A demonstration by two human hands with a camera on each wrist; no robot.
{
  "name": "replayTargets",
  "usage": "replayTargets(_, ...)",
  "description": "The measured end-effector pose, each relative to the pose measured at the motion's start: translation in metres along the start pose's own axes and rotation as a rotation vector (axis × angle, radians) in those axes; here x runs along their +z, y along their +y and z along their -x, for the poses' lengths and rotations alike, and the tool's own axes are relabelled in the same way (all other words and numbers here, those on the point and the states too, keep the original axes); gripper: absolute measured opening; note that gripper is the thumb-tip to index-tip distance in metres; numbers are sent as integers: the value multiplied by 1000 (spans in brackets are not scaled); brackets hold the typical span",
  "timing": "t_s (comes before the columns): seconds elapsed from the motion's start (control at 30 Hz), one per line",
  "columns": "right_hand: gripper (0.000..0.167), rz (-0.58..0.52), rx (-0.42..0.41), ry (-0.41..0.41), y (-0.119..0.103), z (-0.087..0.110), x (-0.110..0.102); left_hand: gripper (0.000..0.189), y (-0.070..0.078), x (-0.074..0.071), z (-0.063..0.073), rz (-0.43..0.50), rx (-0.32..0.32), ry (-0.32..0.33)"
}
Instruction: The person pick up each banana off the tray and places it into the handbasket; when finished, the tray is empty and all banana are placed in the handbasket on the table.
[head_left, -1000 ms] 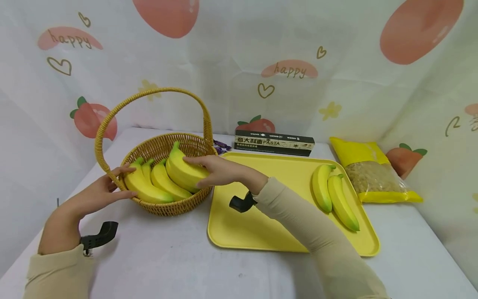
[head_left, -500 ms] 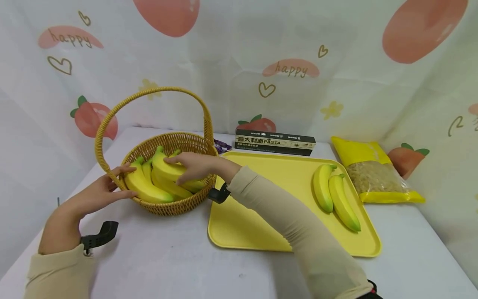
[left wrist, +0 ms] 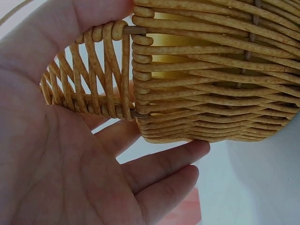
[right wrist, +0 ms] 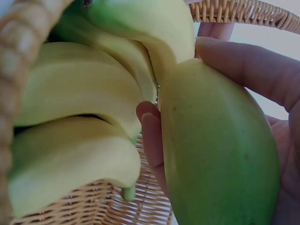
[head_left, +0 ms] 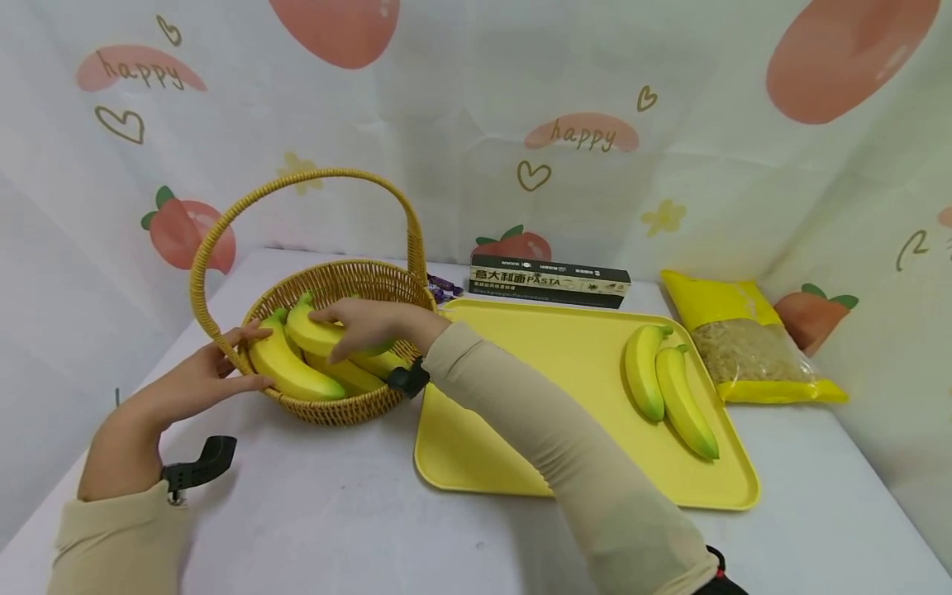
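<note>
A wicker basket (head_left: 327, 411) with a tall arched handle stands on the left of the table. My left hand (head_left: 197, 376) holds its left side; in the left wrist view thumb and fingers go round the woven base of the handle (left wrist: 93, 79). Inside the basket, my right hand (head_left: 368, 324) grips a yellow banana (right wrist: 218, 150) with a greenish end, thumb on one side and fingers on the other. Several more bananas (right wrist: 75, 84) lie beside and under it. Two bananas (head_left: 684, 401) rest side by side on the right part of a yellow tray (head_left: 476, 446).
Behind the tray stands a dark pasta box (head_left: 550, 281), with a small purple wrapped item (head_left: 444, 289) left of it. A yellow bag of pasta (head_left: 754, 347) lies by the tray's right edge. A printed cloth (head_left: 446, 99) hangs at the back.
My right hand has moved left with its banana, from the basket's right side to beside the leftmost bananas, and lowered it among them. The left hand stays at the basket.
</note>
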State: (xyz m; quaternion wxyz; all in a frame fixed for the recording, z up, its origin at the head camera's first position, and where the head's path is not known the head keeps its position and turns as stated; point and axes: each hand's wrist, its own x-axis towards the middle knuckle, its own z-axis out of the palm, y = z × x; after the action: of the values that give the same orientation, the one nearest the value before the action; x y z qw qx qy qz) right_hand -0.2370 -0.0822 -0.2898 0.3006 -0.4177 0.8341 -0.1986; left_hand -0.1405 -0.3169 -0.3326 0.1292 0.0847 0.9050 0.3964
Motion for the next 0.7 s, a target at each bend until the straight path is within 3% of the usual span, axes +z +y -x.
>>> replayTargets(0.27,79,-21,45,-25,2,-13,7,72,1,-1,0,0,-6,-2)
replayTargets(0.7,75,-1,62,-85,-3,-13,8,71,-1,0,1,4,-2,3)
